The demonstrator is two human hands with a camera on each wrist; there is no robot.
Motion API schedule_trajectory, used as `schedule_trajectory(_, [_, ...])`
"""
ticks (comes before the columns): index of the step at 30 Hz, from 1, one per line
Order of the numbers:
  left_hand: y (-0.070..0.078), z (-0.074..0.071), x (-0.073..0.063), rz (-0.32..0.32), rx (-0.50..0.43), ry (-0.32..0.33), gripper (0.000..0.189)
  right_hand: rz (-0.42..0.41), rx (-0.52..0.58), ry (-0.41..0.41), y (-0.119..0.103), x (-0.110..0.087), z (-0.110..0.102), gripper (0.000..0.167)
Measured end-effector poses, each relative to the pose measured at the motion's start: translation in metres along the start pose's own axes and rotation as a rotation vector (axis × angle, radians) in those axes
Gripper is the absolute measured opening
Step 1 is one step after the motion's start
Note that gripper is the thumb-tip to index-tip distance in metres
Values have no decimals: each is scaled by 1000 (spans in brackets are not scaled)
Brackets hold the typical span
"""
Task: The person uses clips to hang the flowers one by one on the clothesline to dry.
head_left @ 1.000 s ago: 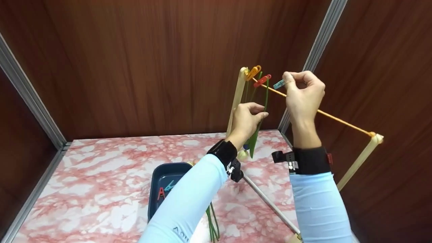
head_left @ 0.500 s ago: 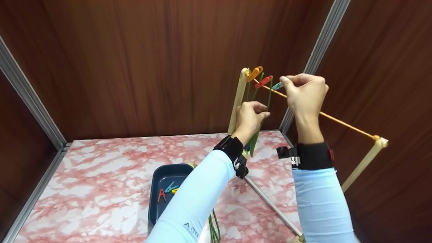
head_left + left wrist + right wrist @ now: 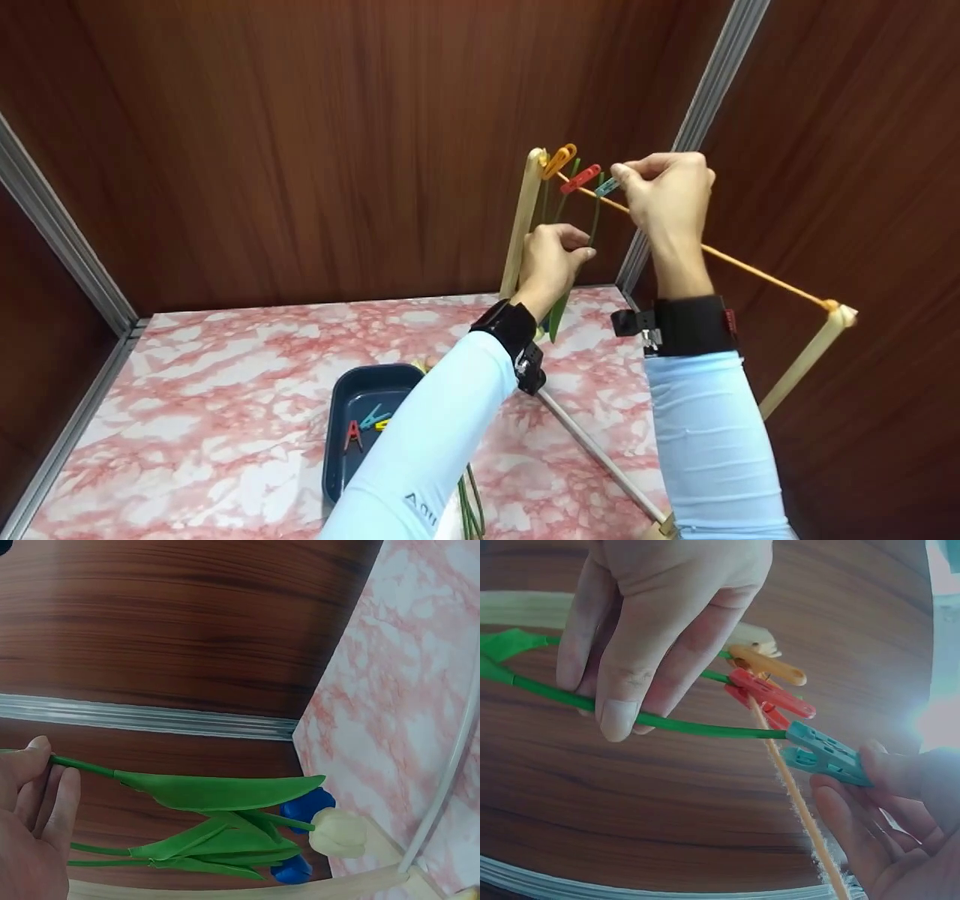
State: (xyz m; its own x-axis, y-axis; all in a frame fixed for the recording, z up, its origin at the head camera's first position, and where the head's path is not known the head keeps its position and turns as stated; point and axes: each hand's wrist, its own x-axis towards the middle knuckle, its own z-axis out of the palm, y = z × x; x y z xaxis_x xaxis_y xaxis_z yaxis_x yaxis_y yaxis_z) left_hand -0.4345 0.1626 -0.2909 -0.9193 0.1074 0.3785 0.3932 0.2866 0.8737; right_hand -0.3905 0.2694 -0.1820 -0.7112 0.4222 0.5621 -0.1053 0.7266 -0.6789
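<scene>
Left hand [image 3: 550, 262] pinches a green stem [image 3: 705, 728], right hand [image 3: 673, 196] a teal clip [image 3: 826, 753] — blurry sleeve lettering [image 3: 421, 509] perhaps reads "Aqu"

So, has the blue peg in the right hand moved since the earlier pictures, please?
Yes: in the head view, the blue peg has moved left, closer to the left wooden post.

You face a dark brown, wood-grained back wall [image 3: 322, 150], with a matching left wall [image 3: 37, 322] and right wall [image 3: 847, 150]. Grey metal rails [image 3: 721, 75] run up both corners. Below you spreads a pink-and-white marbled bench [image 3: 225, 375]. Your right wrist view catches a bright glare [image 3: 943, 724] at its edge.
</scene>
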Motion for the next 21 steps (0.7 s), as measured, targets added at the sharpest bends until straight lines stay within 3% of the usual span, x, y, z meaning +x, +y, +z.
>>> schedule_trajectory(15, [-4,8,1,2,-1,-4,17,124,-53,-177,7,5,6,38])
schedule_trajectory(21, [-6,9,3,-6,-19,-14,17,113,-59,-210,5,6,6,42])
